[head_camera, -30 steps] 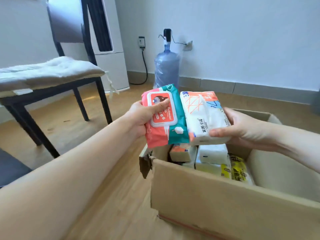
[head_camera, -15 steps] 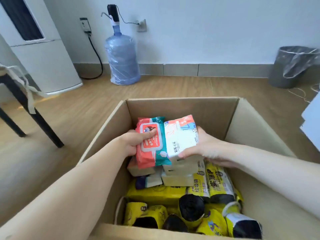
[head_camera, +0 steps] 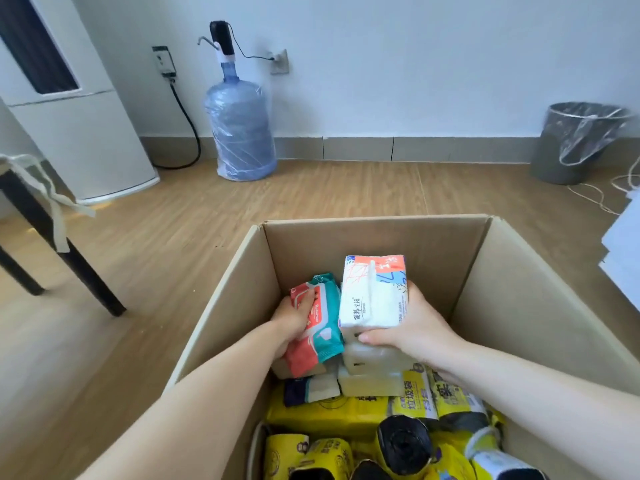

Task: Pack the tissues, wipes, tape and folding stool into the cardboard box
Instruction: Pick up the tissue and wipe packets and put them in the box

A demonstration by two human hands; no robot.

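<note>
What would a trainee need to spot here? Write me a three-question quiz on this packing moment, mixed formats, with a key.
1. True or false: the left hand holds the white tissue pack.
2. Multiple choice: where is the wipes pack now? A) on the floor B) inside the cardboard box, near its far wall C) on the chair
3. Fill in: the items in yellow wrappers lie at the ____ end of the box, closest to the person.

Key: 1 false, the right hand holds it; 2 B; 3 near.
</note>
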